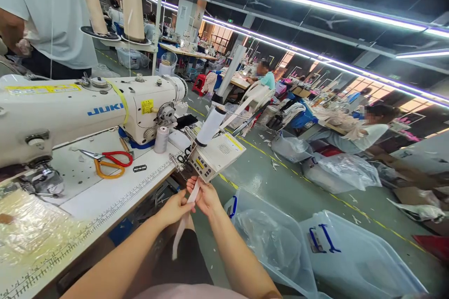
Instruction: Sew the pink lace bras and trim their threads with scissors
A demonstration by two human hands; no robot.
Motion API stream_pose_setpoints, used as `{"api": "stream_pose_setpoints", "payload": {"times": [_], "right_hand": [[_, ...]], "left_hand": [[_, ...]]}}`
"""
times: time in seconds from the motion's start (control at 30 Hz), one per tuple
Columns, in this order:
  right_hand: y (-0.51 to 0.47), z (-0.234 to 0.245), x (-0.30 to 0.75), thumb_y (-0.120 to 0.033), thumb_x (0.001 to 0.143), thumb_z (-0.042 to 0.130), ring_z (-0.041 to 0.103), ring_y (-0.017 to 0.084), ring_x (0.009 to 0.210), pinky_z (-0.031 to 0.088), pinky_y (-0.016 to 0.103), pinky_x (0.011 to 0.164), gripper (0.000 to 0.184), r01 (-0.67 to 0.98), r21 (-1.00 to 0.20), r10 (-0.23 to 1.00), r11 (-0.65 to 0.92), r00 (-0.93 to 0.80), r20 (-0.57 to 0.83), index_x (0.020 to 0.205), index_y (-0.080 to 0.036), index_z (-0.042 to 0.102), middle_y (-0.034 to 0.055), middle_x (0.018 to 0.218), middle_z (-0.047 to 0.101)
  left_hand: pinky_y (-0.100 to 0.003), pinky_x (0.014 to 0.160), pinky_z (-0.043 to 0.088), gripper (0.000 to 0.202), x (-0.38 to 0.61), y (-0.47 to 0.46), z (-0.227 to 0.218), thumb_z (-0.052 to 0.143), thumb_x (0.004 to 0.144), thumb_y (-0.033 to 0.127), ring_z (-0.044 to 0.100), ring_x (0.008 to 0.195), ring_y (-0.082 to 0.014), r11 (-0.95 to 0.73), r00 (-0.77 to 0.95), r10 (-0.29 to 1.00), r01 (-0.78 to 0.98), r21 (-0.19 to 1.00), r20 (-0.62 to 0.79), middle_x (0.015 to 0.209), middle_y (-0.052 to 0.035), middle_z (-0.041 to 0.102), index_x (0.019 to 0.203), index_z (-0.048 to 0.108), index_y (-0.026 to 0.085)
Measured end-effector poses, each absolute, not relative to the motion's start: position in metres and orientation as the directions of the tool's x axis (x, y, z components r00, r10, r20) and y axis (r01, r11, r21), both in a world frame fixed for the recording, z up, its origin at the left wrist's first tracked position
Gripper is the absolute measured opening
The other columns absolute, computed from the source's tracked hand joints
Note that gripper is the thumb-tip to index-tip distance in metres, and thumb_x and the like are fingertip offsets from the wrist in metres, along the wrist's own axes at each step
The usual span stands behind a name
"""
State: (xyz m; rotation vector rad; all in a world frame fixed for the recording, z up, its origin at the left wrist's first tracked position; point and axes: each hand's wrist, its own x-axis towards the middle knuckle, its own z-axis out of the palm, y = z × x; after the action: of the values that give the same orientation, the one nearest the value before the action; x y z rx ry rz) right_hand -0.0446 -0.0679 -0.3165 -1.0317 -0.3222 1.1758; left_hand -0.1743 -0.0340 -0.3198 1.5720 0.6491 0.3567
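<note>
You seem to be straightening the white band (181, 230) below the control box (217, 155): left hand (176, 206) fingers pinching it, right hand (207, 195) fingers closed on it nearer the box. Next likely calls for even tension.

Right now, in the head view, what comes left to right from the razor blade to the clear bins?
Razor blade, thread spool, left hand, right hand, first clear bin, second clear bin.
</note>
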Motion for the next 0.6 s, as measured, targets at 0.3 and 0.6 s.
{"api": "stream_pose_setpoints", "payload": {"times": [0.3, 0.6], "right_hand": [[-0.028, -0.333, -0.020, -0.023, 0.085, 0.059, 0.061, 0.012, 0.058, 0.050, 0.021, 0.049, 0.009, -0.507, -0.860, 0.780, -0.054, 0.517, -0.354, 0.079, -0.017, 0.062, 0.0017, 0.068, 0.066], [0.009, -0.352, -0.027, -0.032, 0.093, 0.053, 0.052, 0.006, 0.056, 0.046, 0.019, 0.049, 0.020, -0.362, -0.913, 0.762, -0.189, 0.533, -0.369, 0.096, -0.013, 0.058, -0.0009, 0.078, 0.058]], "left_hand": [[-0.032, 0.068, 0.044, 0.040, -0.230, -0.025, -0.332, 0.055, 0.067, 0.059, 0.057, 0.062, -0.0182, 0.121, 0.686, 0.684, 0.226, 0.967, -0.246, 0.050, 0.0010, 0.055, 0.061, 0.055, 0.020], [-0.026, 0.045, 0.040, 0.028, -0.241, -0.024, -0.293, 0.045, 0.077, 0.046, 0.032, 0.031, -0.0081, 0.248, 0.476, 0.795, 0.311, 0.917, -0.377, 0.040, 0.0106, 0.034, 0.064, 0.047, 0.021]]}}
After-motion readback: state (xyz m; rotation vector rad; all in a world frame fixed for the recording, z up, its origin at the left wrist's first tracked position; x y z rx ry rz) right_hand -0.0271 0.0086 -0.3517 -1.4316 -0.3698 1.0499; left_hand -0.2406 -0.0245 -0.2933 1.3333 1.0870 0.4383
